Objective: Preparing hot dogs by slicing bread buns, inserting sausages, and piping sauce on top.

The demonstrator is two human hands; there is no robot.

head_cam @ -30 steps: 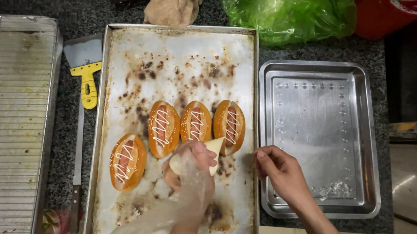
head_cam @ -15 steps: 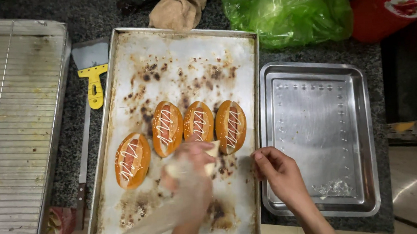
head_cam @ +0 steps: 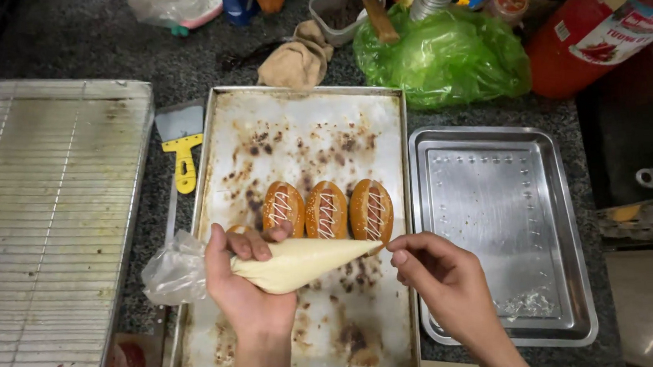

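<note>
Left hand grips the piping bag; right hand pinches its tip, mid-piping over 3 buns at the baking tray's centre.

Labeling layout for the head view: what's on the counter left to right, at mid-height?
Wire cooling rack → yellow-handled scraper → stained baking tray with three glazed buns → empty steel tray.

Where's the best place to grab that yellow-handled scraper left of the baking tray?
Grip the scraper by its yellow handle, coming from above. It lies flat on the counter, blade pointing away, in the narrow gap between tray and wire rack, so side approaches look blocked.
</note>
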